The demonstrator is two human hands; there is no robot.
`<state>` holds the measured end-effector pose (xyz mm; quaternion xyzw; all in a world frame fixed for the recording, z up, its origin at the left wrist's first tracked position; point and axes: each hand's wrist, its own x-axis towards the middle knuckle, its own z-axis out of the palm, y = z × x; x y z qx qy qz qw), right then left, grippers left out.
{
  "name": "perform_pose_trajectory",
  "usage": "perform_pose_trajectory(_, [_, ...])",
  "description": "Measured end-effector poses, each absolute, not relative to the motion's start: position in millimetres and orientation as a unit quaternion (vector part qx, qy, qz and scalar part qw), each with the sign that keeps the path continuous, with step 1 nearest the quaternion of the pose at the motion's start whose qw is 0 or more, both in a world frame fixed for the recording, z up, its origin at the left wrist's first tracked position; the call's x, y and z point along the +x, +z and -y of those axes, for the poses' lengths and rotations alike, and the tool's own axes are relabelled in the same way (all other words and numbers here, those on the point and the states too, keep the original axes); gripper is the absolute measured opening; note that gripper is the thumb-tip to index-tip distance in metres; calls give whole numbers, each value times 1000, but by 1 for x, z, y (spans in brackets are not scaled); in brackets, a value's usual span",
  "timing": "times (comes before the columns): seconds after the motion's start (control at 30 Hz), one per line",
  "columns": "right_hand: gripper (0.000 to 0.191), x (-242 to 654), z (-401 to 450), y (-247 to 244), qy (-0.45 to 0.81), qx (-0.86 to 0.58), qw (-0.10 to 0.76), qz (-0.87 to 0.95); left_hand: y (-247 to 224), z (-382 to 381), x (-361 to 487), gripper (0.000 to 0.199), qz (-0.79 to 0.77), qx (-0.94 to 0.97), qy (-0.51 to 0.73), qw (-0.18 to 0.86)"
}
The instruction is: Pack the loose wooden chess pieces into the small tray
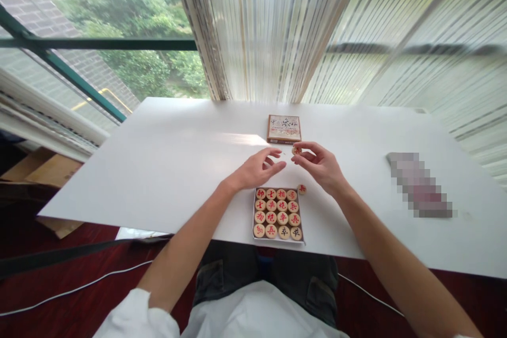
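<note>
Between the thumb and fingers of my right hand point(317, 162) is a round wooden Chinese chess piece point(297, 151) with a red character. My left hand point(263, 166) hovers to its left, fingers curved and apart, holding nothing. Below the hands sits an open box tray point(254, 216) filled with rows of chess pieces, mostly red-marked. Two black-marked pieces point(290, 232) lie in its front right corner. One loose red-marked piece point(302, 189) rests against the tray's back right corner. Just beyond my hands lies the printed box lid point(284, 129).
All this stands on a white table point(190, 169), its front edge close to my body. A blurred-out flat object point(420, 185) lies on the right. String curtains point(269, 31) and a window border the far side. Cardboard boxes point(47, 169) are on the floor at left.
</note>
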<state>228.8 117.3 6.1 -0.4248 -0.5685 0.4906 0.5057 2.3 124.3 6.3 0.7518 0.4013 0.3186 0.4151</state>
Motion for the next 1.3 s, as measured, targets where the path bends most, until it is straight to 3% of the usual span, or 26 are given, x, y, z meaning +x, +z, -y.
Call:
perform_pose_trajectory(0.17, [42, 233, -96, 26, 487, -420, 515, 567, 18, -66, -27, 79, -382, 785, 255, 415])
perform_pose_trajectory(0.4, [32, 234, -29, 26, 468, -409, 471, 626, -2, -12, -44, 124, -393, 838, 216, 311])
perform_pose_trajectory(0.77, [28, 234, 8, 8, 457, -407, 496, 616, -9, -20, -37, 108, -406, 851, 225, 245])
perform_pose_trajectory(1.3, [16, 218, 17, -28, 416, -468, 582, 519, -10, -22, -29, 102, -430, 849, 226, 211])
